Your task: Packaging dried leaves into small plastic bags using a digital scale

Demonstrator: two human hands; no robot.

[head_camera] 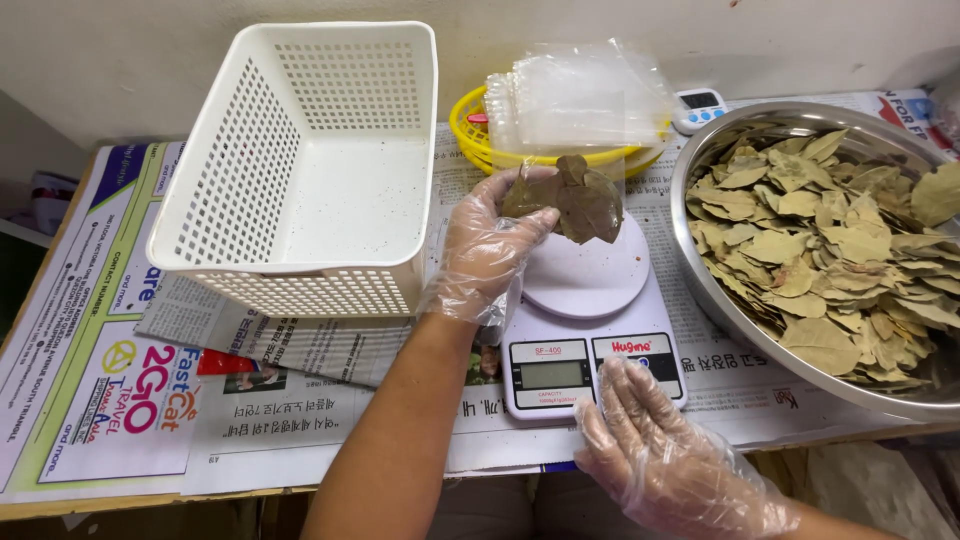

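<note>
The left hand [487, 248], in a thin clear glove, has its fingers [525, 222] pinched on a small clear bag of dry leaves [578, 200], held just above the round plate of the white scale [585, 330]. The right hand [660, 450] is flat and loose by the scale's front, holding nothing. A big metal bowl [700, 290] of leaves sits to the right, and a white basket [300, 160] to the left on the counter [90, 340].

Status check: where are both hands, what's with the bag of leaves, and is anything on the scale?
Left hand holds bag of leaves above scale. Right hand open, fingertips at scale's front edge. Scale platform bare.
</note>
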